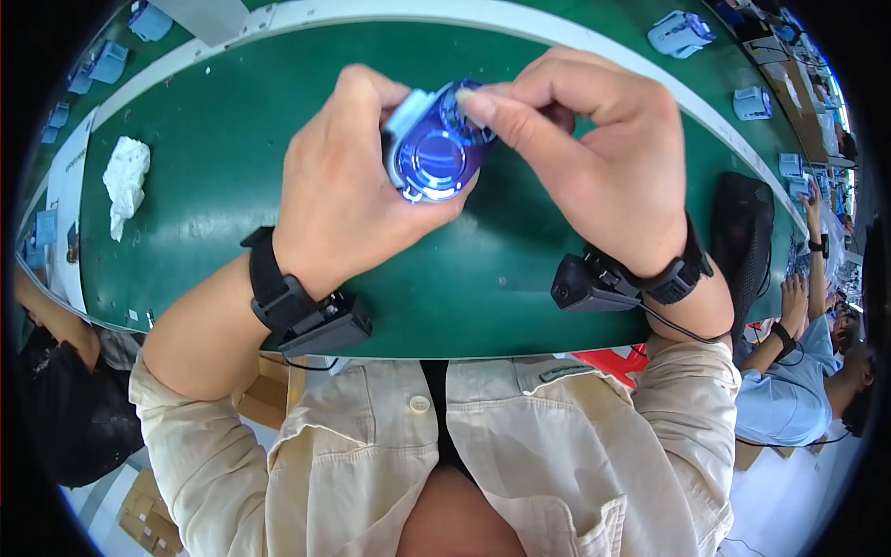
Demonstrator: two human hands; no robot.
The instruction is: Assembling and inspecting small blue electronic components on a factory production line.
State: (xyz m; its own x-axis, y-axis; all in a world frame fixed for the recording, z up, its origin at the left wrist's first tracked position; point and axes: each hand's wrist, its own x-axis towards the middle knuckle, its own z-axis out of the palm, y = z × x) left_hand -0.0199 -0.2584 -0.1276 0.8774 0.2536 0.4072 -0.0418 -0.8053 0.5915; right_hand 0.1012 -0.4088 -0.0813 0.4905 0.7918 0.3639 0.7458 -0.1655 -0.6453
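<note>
Above the green tabletop, my left hand [339,167] is wrapped round a small blue device [436,162] with a shiny, round, lens-like face and a pale blue part along its side. My right hand [594,130] comes in from the right, with thumb and index finger pinched together at the device's upper shiny round part. Whatever lies between those fingertips, if anything, is too small to make out. The device is tilted, its glossy face toward me. My left fingers behind it are mostly hidden.
A crumpled white tissue [126,186] lies on the table's left. At the right edge rests a black mesh pouch [742,232]. Beyond the pale rail, several light-blue devices [680,35] stand on a green surface. Other people sit at left and right [789,381].
</note>
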